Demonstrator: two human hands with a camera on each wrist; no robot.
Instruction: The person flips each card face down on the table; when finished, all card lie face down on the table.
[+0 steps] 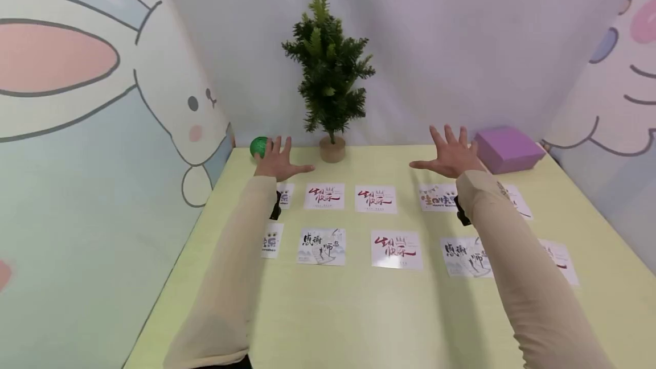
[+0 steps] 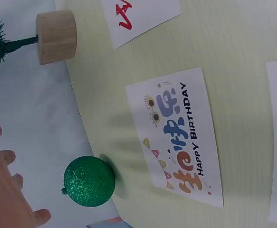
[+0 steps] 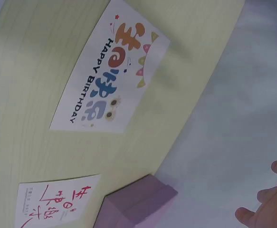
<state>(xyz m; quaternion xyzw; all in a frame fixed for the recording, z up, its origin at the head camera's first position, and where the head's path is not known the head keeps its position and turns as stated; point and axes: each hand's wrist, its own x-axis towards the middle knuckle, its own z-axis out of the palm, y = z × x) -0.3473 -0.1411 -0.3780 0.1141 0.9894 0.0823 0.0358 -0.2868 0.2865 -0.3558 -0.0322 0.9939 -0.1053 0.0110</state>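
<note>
My left hand [image 1: 277,161] reaches over the far left of the table, fingers spread and holding nothing. A glittery green ball [image 2: 89,181] lies close by it, partly covered by the fingers in the head view. My right hand [image 1: 450,155] is held out over the far right side, its fingers also spread with nothing in them. A purple box [image 1: 508,150] sits just right of it. Below the hands lie several printed cards, among them a HAPPY BIRTHDAY card [image 2: 175,137] on the left and another birthday card [image 3: 110,71] on the right. My sleeves hide parts of some cards.
A small artificial tree [image 1: 330,67] with a wooden base [image 1: 332,150] stands at the table's back edge. The cards are laid in two rows on the pale yellow table [image 1: 328,323]. Walls with cartoon rabbit pictures [image 1: 169,73] rise on both sides.
</note>
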